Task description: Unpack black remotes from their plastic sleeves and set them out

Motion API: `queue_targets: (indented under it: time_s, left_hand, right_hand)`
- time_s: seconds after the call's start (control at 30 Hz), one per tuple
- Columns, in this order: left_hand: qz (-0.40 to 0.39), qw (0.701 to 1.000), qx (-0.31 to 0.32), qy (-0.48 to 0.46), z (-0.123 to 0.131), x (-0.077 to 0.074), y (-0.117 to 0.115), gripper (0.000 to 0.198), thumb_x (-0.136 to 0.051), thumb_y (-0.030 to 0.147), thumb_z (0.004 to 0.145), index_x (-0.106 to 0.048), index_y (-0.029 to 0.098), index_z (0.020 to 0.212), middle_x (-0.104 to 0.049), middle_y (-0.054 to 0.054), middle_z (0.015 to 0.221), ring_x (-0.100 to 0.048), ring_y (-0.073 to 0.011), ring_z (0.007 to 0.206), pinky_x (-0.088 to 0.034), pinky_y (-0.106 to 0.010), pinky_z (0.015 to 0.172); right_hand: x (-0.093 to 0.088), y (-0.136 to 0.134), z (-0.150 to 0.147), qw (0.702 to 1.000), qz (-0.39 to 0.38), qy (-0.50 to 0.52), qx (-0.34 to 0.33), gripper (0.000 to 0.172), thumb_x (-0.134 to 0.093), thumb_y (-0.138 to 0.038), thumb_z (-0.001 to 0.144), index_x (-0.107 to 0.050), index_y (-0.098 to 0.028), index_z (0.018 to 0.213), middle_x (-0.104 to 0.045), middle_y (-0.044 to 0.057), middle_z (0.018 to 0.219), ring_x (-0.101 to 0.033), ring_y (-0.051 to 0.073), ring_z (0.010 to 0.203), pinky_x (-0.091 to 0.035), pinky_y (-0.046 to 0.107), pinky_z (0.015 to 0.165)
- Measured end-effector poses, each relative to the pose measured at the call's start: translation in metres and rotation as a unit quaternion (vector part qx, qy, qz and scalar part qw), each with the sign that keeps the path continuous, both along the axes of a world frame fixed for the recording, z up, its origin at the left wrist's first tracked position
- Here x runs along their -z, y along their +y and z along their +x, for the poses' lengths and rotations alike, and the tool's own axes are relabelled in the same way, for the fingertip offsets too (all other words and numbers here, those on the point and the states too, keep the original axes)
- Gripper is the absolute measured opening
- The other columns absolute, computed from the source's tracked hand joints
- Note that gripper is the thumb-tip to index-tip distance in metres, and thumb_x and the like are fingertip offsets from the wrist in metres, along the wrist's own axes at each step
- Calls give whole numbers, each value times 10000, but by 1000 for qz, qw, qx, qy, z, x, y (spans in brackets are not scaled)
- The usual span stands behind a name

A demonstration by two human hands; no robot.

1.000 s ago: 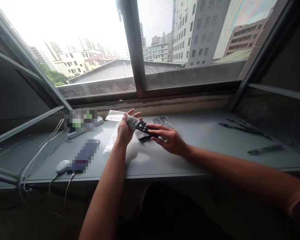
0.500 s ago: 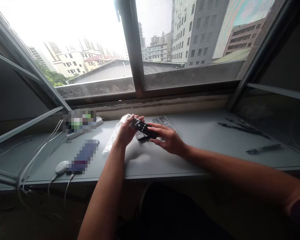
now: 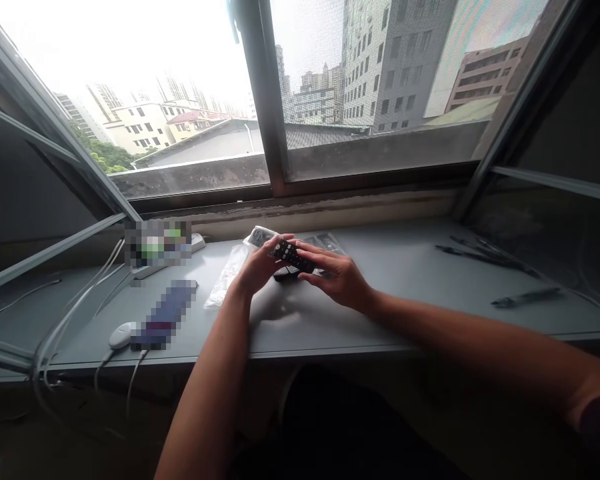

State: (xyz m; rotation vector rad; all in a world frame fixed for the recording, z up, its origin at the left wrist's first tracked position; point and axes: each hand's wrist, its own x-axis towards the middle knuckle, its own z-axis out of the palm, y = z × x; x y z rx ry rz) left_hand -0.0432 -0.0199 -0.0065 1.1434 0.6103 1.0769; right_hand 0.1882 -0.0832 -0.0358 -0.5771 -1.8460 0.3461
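Observation:
Both my hands hold a black remote control (image 3: 291, 255) with small pale buttons, just above the grey sill (image 3: 410, 293). My left hand (image 3: 260, 267) pinches its far end, where a clear plastic bag (image 3: 259, 235) still covers the tip. My right hand (image 3: 337, 279) is closed on the near end, fingers curled over the top. A second dark remote (image 3: 283, 274) lies on the sill under my hands, mostly hidden. Another clear bag (image 3: 225, 280) lies flat to the left of my left wrist.
Two packaged remotes (image 3: 325, 241) lie behind my right hand. A blurred flat object (image 3: 165, 313), a white mouse-like device (image 3: 120, 335) and white cables (image 3: 75, 300) sit at the left. Dark pens (image 3: 485, 257) and another pen (image 3: 525, 297) lie at the right. The window frame (image 3: 275, 133) rises behind.
The plastic bag has slid back off the black remote toward its far end, baring most of it. Both hands lifted slightly and drew closer together around the remote.

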Motion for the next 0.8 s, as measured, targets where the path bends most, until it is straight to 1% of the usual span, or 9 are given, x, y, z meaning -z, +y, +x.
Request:
queue_targets:
  time_s: [0.1, 0.2, 0.27, 0.33, 0.43, 0.5, 0.57, 0.63, 0.8]
  left_hand:
    - [-14, 999, -35, -38, 0, 0, 3, 488, -870, 612, 875, -805, 182, 1097, -801, -150, 1173, -771, -313, 1131, -639, -395, 924]
    - [-18, 994, -75, -73, 1, 2, 7, 383, -914, 526, 859, -780, 203, 1014, -799, -100, 1101, -765, -259, 1065, -634, -362, 921]
    - [-10, 995, -71, -69, 2, 3, 7, 349, -930, 476, 853, -775, 204, 1009, -792, -74, 1080, -754, -222, 1038, -624, -338, 922]
    - [1, 998, -39, -46, 4, 5, 5, 365, -930, 475, 859, -787, 195, 1045, -789, -76, 1097, -748, -216, 1046, -618, -334, 931]
    - [9, 1000, 12, -14, 5, 4, 1, 426, -935, 506, 853, -802, 190, 1104, -793, -107, 1139, -751, -253, 1097, -616, -367, 953]
    - [11, 1000, 27, 3, 5, 4, -1, 461, -943, 522, 842, -803, 194, 1135, -795, -119, 1164, -751, -271, 1115, -614, -377, 949]
    - [7, 1000, 24, 11, 4, 3, 0, 501, -939, 560, 835, -800, 196, 1150, -793, -118, 1170, -750, -265, 1085, -611, -358, 907]
    - [-5, 1000, 5, 8, 3, 3, 3, 523, -931, 602, 827, -792, 196, 1127, -790, -104, 1140, -746, -240, 1011, -597, -320, 828]
    - [-15, 999, -51, 3, 1, 6, 11, 507, -939, 610, 820, -768, 172, 1010, -748, -60, 951, -703, -180, 860, -526, -260, 695]
  right_hand:
    - [-1, -1, 0, 1000, -1, 0, 16, 545, -833, -243, 1012, -718, -360, 1531, -655, 45, 1617, -677, 313, 1464, -560, 539, 1262]
    - [-1, -1, 0, 1000, 9, 1, 22, 544, -826, -234, 1014, -717, -354, 1533, -664, 54, 1607, -694, 313, 1444, -568, 540, 1254]
    - [-1, -1, 0, 1000, 18, 2, 22, 553, -827, -225, 1011, -714, -353, 1537, -661, 55, 1610, -692, 313, 1446, -562, 537, 1259]
    - [-2, -1, 0, 1000, 19, 1, 25, 556, -826, -222, 1009, -713, -358, 1536, -657, 51, 1615, -685, 313, 1455, -556, 537, 1264]
    - [-3, -2, 1, 1000, 14, -2, 24, 545, -815, -226, 1018, -711, -370, 1533, -651, 43, 1624, -673, 309, 1469, -552, 538, 1266]
    - [-3, -2, 0, 1000, 17, 0, 17, 541, -804, -229, 1027, -704, -372, 1540, -647, 42, 1629, -670, 304, 1474, -554, 531, 1264]
    - [-3, -2, 0, 1000, 24, 6, 18, 540, -798, -232, 1034, -699, -370, 1546, -646, 42, 1632, -669, 300, 1475, -551, 521, 1268]
    - [-2, -1, 0, 999, 29, 13, 29, 538, -800, -237, 1036, -699, -366, 1548, -650, 45, 1630, -669, 300, 1476, -542, 516, 1277]
    - [0, 4, 3, 998, 31, 24, 49, 522, -801, -271, 1044, -704, -362, 1549, -651, 48, 1630, -663, 317, 1480, -536, 520, 1282]
